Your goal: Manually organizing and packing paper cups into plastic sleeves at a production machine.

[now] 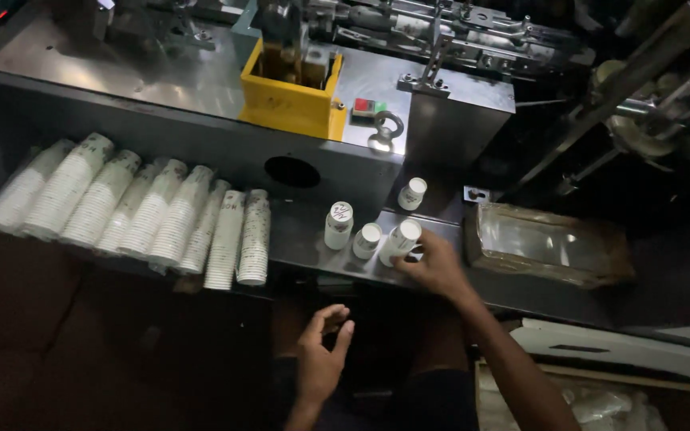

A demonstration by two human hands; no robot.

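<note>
Hidden: right hand's (436, 267) fingertips, behind the short white paper-cup stack (400, 241).
Cut off: clear plastic bags (600, 405), below-right of those fingers.

The scene is dimly lit, and most of the light is seen to fall from above onto the machine top (161, 72), where a dull sheen is given off by the metal. The white cups (153, 211) are rendered as the brightest areas. A soft glare is caught on the plastic-lined box (549, 243). The lower left is lost in near-black shadow. Both hands (321, 359) are shown dark and slightly soft. Fine detail is smeared by noise, and the far corners are blurred.
</note>
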